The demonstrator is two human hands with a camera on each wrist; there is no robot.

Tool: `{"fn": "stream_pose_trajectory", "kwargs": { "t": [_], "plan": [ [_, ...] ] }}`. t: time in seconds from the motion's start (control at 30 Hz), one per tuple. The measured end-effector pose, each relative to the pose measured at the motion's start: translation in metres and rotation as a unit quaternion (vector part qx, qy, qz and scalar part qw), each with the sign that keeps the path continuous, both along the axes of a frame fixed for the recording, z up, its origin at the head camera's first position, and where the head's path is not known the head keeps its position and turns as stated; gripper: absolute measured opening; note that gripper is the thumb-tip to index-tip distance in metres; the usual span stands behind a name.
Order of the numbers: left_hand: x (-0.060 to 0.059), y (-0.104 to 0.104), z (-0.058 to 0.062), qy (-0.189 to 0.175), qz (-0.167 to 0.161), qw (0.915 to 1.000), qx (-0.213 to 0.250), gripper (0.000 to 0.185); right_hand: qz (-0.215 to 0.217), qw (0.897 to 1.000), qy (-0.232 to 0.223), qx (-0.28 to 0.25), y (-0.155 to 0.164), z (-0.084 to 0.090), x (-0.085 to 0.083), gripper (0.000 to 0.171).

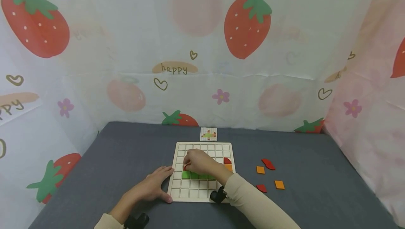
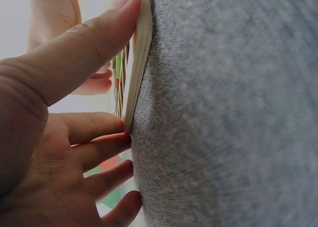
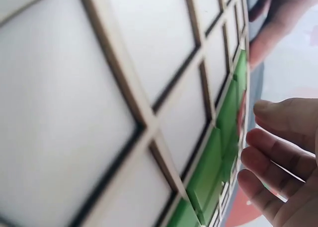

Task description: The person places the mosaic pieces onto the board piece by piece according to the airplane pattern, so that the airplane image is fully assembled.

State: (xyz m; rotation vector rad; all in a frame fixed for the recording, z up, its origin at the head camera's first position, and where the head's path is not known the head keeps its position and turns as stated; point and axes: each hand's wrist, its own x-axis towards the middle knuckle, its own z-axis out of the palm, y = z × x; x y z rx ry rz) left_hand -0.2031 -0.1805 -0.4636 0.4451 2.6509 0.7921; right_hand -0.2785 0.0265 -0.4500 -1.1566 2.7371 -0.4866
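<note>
A pale wooden grid board [image 1: 190, 193] lies on the dark cloth, with a row of green squares [image 1: 194, 175] set in its cells. At the row's left end, just above it, a red piece [image 1: 185, 168] sits in a cell, partly covered by my right hand [image 1: 199, 162]. In the right wrist view that hand's fingertips hover right by the red piece [image 3: 241, 113], with a gap between thumb and fingers. My left hand [image 1: 155, 183] steadies the board's left side, its thumb [image 2: 126, 8] on the edge. A red rounded piece [image 1: 227, 160] and an orange piece [image 1: 228, 167] occupy cells at the right.
Right of the board lie a red leaf-shaped piece [image 1: 268, 164], an orange square [image 1: 260, 170], another orange square [image 1: 279, 184] and a red piece [image 1: 261, 188] near the right sleeve. A small picture card [image 1: 208, 134] lies behind the board, before the strawberry-print curtain [image 1: 202, 95].
</note>
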Motion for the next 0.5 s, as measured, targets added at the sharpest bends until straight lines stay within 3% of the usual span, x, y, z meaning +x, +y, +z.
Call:
{"fn": "stream_pose_trajectory", "kwargs": {
  "t": [0.17,0.5],
  "plan": [
    [0.001,0.001,-0.001,0.005,0.002,1.0000,-0.001,0.098,-0.017,0.999,-0.034,-0.029,0.011,0.008,0.001,0.019],
    [0.000,0.002,-0.001,0.011,0.002,0.9999,-0.007,0.100,-0.034,0.996,-0.031,-0.077,0.063,0.019,0.010,0.019]
  ]
}}
